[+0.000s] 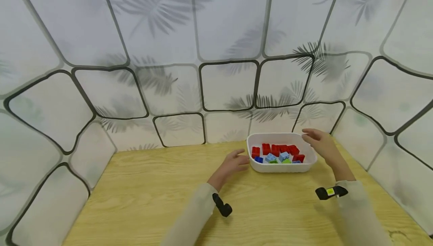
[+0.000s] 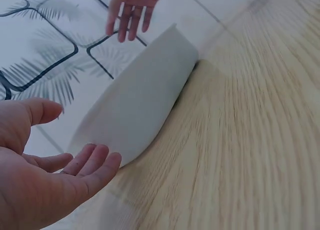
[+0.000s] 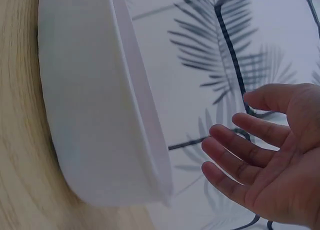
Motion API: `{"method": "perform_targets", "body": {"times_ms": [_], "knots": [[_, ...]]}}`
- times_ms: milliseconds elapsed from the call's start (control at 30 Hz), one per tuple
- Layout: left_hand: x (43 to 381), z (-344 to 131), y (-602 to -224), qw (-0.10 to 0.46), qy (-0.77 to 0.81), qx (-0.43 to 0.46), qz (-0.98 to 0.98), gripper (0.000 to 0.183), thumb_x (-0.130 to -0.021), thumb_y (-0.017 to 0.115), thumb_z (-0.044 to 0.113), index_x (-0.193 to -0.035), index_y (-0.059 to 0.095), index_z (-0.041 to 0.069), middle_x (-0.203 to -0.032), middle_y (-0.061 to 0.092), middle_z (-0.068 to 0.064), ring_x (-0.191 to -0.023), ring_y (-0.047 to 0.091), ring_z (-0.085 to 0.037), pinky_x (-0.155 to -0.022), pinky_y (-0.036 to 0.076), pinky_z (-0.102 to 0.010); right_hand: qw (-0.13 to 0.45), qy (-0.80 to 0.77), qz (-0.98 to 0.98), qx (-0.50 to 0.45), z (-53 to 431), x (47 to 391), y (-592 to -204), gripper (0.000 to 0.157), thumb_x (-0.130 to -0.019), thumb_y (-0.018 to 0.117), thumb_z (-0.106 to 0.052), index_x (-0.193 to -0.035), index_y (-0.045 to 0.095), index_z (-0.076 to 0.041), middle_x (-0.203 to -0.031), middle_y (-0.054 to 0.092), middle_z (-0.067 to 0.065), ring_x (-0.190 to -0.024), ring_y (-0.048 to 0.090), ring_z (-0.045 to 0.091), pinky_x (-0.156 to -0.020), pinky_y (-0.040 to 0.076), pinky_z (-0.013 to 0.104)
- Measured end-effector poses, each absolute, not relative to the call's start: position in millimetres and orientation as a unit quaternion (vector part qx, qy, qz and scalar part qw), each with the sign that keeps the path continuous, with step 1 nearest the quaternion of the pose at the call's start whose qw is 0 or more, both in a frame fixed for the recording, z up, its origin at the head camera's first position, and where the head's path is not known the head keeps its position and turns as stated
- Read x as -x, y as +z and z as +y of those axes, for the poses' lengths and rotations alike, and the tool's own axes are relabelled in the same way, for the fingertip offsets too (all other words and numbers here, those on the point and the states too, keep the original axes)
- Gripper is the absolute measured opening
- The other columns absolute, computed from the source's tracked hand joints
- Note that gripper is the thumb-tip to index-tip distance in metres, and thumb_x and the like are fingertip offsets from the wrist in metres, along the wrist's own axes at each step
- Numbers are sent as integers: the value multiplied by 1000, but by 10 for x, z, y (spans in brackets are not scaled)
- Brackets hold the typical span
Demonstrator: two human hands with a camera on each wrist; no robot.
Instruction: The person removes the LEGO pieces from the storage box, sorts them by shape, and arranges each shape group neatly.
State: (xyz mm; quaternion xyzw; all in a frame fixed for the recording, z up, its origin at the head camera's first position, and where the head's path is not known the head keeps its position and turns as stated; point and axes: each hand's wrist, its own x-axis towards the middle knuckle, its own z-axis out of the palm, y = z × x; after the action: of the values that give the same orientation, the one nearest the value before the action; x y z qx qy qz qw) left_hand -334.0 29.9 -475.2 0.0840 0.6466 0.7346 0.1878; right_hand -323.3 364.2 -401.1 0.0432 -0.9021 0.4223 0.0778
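A white plastic tub [image 1: 280, 168] stands on the wooden table near the back wall. Inside it lie several red toy bricks [image 1: 275, 150], light blue bricks [image 1: 284, 156], a dark blue brick [image 1: 258, 159] and some green ones [image 1: 286, 161]. Just left of the tub is my left hand [image 1: 232, 167], its fingers spread and loosely bent by the tub's end; whether they touch it I cannot tell. My right hand [image 1: 322, 146] hovers by the right rim, fingers extended, holding nothing. In the right wrist view a gap separates that hand [image 3: 270, 160] from the tub wall [image 3: 95, 105].
The pale wooden table [image 1: 145, 189] reaches to the left and front of the tub. A patterned curtain-like wall [image 1: 176, 92] closes off the back, with similar panels at both sides. Each wrist wears a black band, such as the right band [image 1: 330, 192].
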Motion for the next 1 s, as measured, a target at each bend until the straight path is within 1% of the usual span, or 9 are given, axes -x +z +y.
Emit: {"method": "perform_targets", "body": {"times_ms": [67, 167, 367, 533, 633, 767, 833, 900, 1000], "knots": [[3354, 345, -4769, 189, 746, -76, 634, 58, -103, 57, 9, -154, 33, -5, -137, 57, -29, -127, 60, -39, -105, 52, -48, 85, 432, -897, -27, 3729, 3247, -4035, 53, -107, 52, -32, -142, 51, 7, -135, 58, 34, -94, 59, -6, -80, 53, 18], [3363, 389, -4780, 184, 757, -63, 623, 58, -102, 58, 6, -154, 34, -5, -134, 57, -28, -121, 63, -36, -105, 52, -49, 83, 442, -893, -18, 3839, 3264, -4071, 51, -107, 52, -28, -140, 51, 10, -134, 58, 36, -84, 53, -18, -74, 52, 14], [3416, 413, -4767, 174, 764, -48, 620, 56, -101, 58, 4, -153, 37, -4, -130, 58, -26, -110, 66, -28, -104, 53, -50, 59, 432, -900, -9, 3969, 3323, -4138, 50, -106, 52, -24, -140, 49, 13, -133, 58, 37, -84, 53, -15, -75, 54, 21], [3479, 428, -4770, 173, 763, -41, 622, 47, -101, 60, 7, -146, 49, -1, -116, 64, -18, -95, 66, -18, -102, 54, -49, 36, 434, -900, -11, 4021, 3351, -4208, 47, -104, 53, -14, -138, 46, 19, -133, 56, 40, -85, 59, -6, -75, 58, 26], [3506, 430, -4790, 172, 762, -43, 623, 43, -101, 61, 7, -143, 54, 0, -110, 66, -14, -92, 66, -16, -100, 55, -49, 23, 441, -897, -11, 4036, 3361, -4242, 46, -104, 51, -10, -136, 44, 23, -135, 52, 43, -85, 63, -1, -74, 59, 26], [3545, 444, -4818, 170, 764, -41, 621, 43, -100, 64, 7, -141, 55, -1, -113, 66, -17, -91, 67, -16, -100, 55, -48, 14, 453, -891, 4, 4038, 3367, -4265, 45, -104, 52, -7, -134, 44, 26, -131, 55, 43, -82, 63, -2, -71, 60, 23], [3563, 461, -4816, 167, 766, -38, 620, 43, -99, 64, 6, -141, 55, -2, -118, 66, -21, -90, 67, -16, -99, 56, -47, 12, 466, -885, 15, 4032, 3375, -4272, 44, -102, 52, -4, -132, 45, 27, -120, 63, 38, -79, 62, -3, -70, 60, 23], [3571, 482, -4810, 165, 771, -35, 615, 44, -99, 64, 4, -141, 55, -3, -123, 64, -26, -88, 67, -16, -99, 56, -46, 10, 479, -877, 29, 4027, 3378, -4289, 43, -100, 53, -2, -131, 46, 27, -107, 71, 28, -75, 62, -2, -68, 59, 22], [3564, 503, -4797, 162, 774, -31, 611, 44, -98, 63, 1, -141, 54, -3, -126, 61, -29, -87, 67, -17, -97, 57, -45, 9, 494, -868, 44, 4020, 3388, -4324, 41, -99, 53, 1, -129, 47, 28, -95, 74, 12, -70, 62, -2, -65, 58, 21]]}}
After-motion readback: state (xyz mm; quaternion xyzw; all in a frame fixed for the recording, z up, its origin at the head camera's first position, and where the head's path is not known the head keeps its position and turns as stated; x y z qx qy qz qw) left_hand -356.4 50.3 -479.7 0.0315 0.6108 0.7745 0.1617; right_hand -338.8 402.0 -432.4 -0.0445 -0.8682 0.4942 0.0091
